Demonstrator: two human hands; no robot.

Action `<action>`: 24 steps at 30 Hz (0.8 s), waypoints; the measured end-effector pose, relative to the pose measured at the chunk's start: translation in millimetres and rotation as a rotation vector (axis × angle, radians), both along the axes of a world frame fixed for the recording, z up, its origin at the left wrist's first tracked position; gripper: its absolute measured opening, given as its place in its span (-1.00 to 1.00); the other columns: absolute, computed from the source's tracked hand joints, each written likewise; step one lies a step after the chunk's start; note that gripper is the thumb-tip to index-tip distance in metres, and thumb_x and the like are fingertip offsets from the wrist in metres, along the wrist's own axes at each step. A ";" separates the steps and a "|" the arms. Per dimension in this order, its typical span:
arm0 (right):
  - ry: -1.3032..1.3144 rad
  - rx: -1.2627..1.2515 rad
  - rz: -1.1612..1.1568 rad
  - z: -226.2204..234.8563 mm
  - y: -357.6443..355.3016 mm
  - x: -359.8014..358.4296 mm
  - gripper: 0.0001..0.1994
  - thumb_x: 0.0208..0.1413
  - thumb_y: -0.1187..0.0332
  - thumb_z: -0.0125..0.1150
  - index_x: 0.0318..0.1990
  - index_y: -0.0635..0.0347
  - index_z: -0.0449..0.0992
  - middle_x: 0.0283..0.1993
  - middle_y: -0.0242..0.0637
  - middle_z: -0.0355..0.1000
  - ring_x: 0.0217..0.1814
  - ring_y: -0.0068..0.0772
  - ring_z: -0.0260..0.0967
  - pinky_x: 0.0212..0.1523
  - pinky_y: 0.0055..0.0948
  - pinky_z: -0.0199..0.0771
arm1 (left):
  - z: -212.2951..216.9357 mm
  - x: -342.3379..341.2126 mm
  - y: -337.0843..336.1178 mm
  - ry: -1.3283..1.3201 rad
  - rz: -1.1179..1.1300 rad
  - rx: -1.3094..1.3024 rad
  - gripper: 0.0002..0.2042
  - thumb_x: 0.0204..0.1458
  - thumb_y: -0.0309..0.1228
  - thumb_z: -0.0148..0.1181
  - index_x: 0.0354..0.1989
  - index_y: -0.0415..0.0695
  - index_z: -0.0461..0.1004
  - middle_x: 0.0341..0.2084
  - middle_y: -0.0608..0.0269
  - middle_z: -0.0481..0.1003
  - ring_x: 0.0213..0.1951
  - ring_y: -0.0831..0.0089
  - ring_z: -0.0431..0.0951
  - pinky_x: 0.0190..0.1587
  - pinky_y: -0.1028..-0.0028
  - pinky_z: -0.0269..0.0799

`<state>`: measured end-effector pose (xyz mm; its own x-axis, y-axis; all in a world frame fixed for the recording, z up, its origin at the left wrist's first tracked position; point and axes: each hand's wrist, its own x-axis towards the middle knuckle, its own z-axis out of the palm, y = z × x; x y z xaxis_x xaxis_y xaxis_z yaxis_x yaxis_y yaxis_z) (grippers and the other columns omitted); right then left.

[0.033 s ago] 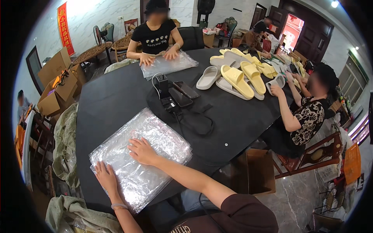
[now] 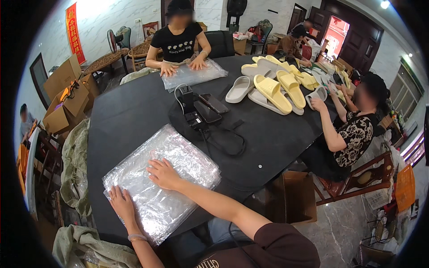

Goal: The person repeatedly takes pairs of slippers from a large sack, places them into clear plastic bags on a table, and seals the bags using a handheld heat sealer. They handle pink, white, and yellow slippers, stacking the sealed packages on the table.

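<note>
My left hand [image 2: 121,204] lay open and flat along the left edge of the stack of clear plastic packaging [image 2: 154,203], fingers slightly apart. My right hand [image 2: 164,175] rested palm down nearer its middle, fingers spread a little; neither had hold of anything. The stack lay under both sets of fingers on the black-covered table [image 2: 125,111]; whether it was bags or loose sheets, I couldn't tell.

I judged the step in hand to be pressing the stack flat and steadying it. Any next move called for keeping one palm down as an anchor while the other's fingertips found a single edge, since thin film probably clings and slides.

Beyond my right fingertips lay a smartphone [image 2: 215,103], and farther off to their right, yellow slides [image 2: 273,94], well apart from my hands.
</note>
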<state>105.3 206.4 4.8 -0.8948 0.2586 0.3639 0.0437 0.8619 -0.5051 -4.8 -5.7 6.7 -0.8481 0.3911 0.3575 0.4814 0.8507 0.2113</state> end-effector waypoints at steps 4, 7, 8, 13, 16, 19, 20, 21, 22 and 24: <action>-0.005 -0.001 -0.006 0.2 -0.8 -0.9 -0.60 0.19 0.15 -0.05 0.11 0.10 0.39 0.32 -0.23 0.12 0.39 -0.27 -0.03 0.39 -0.07 -0.21 | 2.7 1.2 0.4 -0.030 0.020 -0.015 -0.58 0.20 -0.20 -0.08 0.15 -0.17 0.33 0.24 0.14 0.21 0.31 0.19 0.10 0.28 0.18 0.00; -0.005 0.003 -0.012 -1.2 -0.2 -0.8 -0.61 0.20 0.15 -0.05 0.11 0.10 0.39 0.31 -0.24 0.12 0.39 -0.28 -0.03 0.39 -0.07 -0.21 | 4.2 2.6 1.4 -0.036 0.020 -0.022 -0.58 0.20 -0.20 -0.08 0.16 -0.17 0.32 0.25 0.14 0.21 0.31 0.19 0.09 0.28 0.17 -0.01; -0.002 0.005 -0.012 -1.3 0.0 -0.9 -0.61 0.20 0.15 -0.05 0.11 0.10 0.39 0.31 -0.24 0.12 0.39 -0.28 -0.04 0.39 -0.07 -0.21 | 5.0 3.1 1.8 -0.036 0.019 -0.023 -0.58 0.20 -0.20 -0.09 0.16 -0.17 0.32 0.25 0.14 0.21 0.31 0.18 0.09 0.28 0.17 -0.01; 0.006 0.011 -0.012 -2.6 0.2 -1.3 -0.61 0.20 0.14 -0.05 0.11 0.09 0.39 0.31 -0.23 0.13 0.39 -0.27 -0.04 0.39 -0.07 -0.20 | 2.4 1.9 0.6 -0.019 0.006 -0.020 -0.58 0.21 -0.20 -0.10 0.16 -0.17 0.32 0.24 0.13 0.22 0.31 0.16 0.10 0.28 0.18 0.00; 0.004 0.010 -0.007 -1.9 -0.4 -1.1 -0.61 0.20 0.14 -0.05 0.11 0.09 0.39 0.31 -0.23 0.13 0.39 -0.27 -0.03 0.38 -0.06 -0.19 | 1.5 1.8 -0.3 -0.016 0.004 -0.017 -0.58 0.21 -0.20 -0.10 0.16 -0.17 0.32 0.24 0.12 0.22 0.30 0.16 0.10 0.27 0.18 0.01; -0.007 0.014 -0.006 -0.2 -0.4 -0.2 -0.61 0.20 0.15 -0.05 0.11 0.09 0.39 0.31 -0.23 0.13 0.39 -0.26 -0.03 0.38 -0.05 -0.19 | 1.6 2.4 0.0 -0.014 0.008 -0.016 -0.58 0.21 -0.20 -0.10 0.16 -0.17 0.32 0.24 0.12 0.21 0.30 0.16 0.11 0.27 0.17 0.02; -0.010 0.017 -0.007 -0.3 -0.3 -0.1 -0.61 0.20 0.15 -0.04 0.12 0.09 0.39 0.32 -0.23 0.13 0.39 -0.26 -0.03 0.38 -0.05 -0.19 | 2.2 2.7 0.1 -0.012 0.008 -0.017 -0.58 0.21 -0.20 -0.10 0.16 -0.17 0.32 0.24 0.12 0.21 0.30 0.16 0.11 0.27 0.17 0.02; -0.006 0.020 -0.007 -0.4 -0.2 -0.2 -0.60 0.19 0.15 -0.04 0.12 0.09 0.39 0.32 -0.23 0.13 0.39 -0.27 -0.03 0.38 -0.05 -0.19 | 1.8 2.2 0.3 -0.011 0.009 -0.018 -0.58 0.21 -0.20 -0.10 0.16 -0.17 0.32 0.24 0.12 0.22 0.30 0.16 0.11 0.27 0.17 0.02; -0.003 0.022 -0.007 -0.5 0.0 -0.3 -0.60 0.19 0.15 -0.04 0.12 0.09 0.39 0.32 -0.23 0.13 0.39 -0.27 -0.03 0.38 -0.05 -0.19 | 0.8 1.4 0.3 -0.010 0.010 -0.019 -0.58 0.21 -0.20 -0.10 0.16 -0.16 0.32 0.24 0.13 0.22 0.30 0.16 0.11 0.27 0.17 0.02; -0.001 0.023 -0.007 0.1 -0.7 -0.3 -0.60 0.19 0.15 -0.04 0.12 0.09 0.38 0.32 -0.23 0.13 0.39 -0.27 -0.04 0.38 -0.04 -0.19 | 1.1 1.4 0.1 -0.014 0.012 -0.020 -0.58 0.21 -0.20 -0.10 0.16 -0.16 0.32 0.24 0.13 0.22 0.30 0.17 0.11 0.27 0.17 0.02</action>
<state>105.0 205.8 4.9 -0.8934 0.2569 0.3686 0.0509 0.8730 -0.4851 -3.3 -5.6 7.8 -0.8578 0.3877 0.3374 0.4680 0.8606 0.2009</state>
